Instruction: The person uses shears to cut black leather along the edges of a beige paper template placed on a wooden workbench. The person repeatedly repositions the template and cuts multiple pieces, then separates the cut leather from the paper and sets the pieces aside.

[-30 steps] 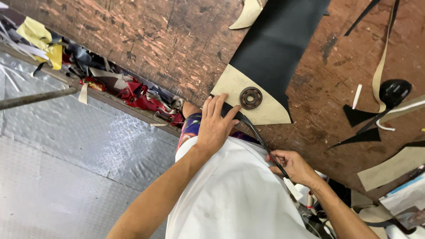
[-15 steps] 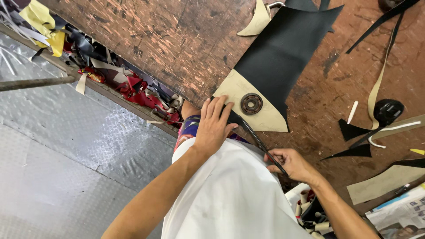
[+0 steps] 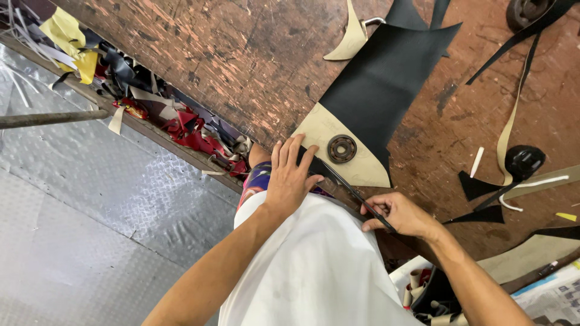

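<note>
My left hand presses the tan pattern flat at the tabletop edge; right hand, grip closed on the knife, is mid-cut; next needs a steady pull

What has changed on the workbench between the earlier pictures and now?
Little changed. The left hand still presses the tan pattern on the black leather sheet; the right hand still holds the cutting tool. The round metal weight stayed put.

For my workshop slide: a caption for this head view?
Left hand presses black sheet; right hand draws a blade.
</note>
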